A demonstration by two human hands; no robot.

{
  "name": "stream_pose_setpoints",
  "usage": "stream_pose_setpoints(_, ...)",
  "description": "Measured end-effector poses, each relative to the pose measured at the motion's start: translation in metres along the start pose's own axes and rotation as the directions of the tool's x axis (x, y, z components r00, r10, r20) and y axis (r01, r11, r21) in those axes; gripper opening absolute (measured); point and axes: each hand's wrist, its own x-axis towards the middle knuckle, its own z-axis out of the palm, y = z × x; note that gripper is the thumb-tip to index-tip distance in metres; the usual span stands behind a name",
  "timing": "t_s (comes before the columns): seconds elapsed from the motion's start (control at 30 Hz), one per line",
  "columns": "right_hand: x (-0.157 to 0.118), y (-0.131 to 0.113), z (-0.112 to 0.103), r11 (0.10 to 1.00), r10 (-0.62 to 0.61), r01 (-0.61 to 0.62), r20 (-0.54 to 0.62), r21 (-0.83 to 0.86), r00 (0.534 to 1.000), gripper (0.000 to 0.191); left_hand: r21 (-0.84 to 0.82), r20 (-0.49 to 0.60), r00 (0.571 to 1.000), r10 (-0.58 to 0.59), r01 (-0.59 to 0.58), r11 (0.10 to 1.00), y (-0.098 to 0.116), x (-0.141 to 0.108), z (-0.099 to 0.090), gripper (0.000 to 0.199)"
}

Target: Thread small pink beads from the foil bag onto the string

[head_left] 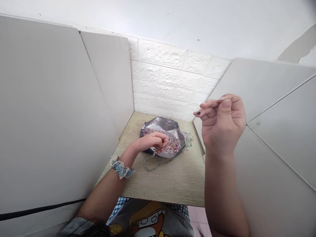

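My left hand (151,143) sits curled over a shallow silver foil tray (163,122), its fingertips down among many small pink, white and amber beads (173,144). A strand of pale threaded beads (158,163) runs from under that hand, loops along the tray's front and ends in a tangle at the right. The fingers seem pinched on the strand's end, though they hide the grip. My right hand (222,123) is raised above the board's right side. Its thumb and forefinger pinch a thin, needle-like wire (212,100).
A light wood-grain board (172,182) carries the tray, with white panels (49,108) rising at left and right and a white brick-pattern wall (163,79) behind. A denim scrunchie (120,168) circles my left wrist. A black cable (41,208) crosses the lower left panel.
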Motion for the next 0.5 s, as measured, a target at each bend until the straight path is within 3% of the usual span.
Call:
stream_pose_setpoints(0.17, 0.0075, 0.0004, -0.0011, 1.000, 0.000, 0.000, 0.002, -0.020, 1.000, 0.009, -0.012, -0.030, 0.998, -0.063, 0.063, 0.998, -0.0011, -0.0004, 0.0003, 0.009)
stream_pose_setpoints(0.33, 0.0101, 0.0021, -0.0025, 0.999, 0.026, -0.025, 0.033, -0.042, 0.999, 0.011, -0.076, -0.029, 0.995, -0.098, 0.096, 0.993, -0.0035, -0.0012, -0.0026, 0.024)
stream_pose_setpoints(0.5, 0.0091, 0.0005, -0.0071, 0.988, 0.136, -0.117, 0.211, -0.101, 0.968, 0.014, 0.044, -0.040, 0.998, 0.053, -0.051, 0.998, -0.0004, 0.0003, -0.0042, 0.023)
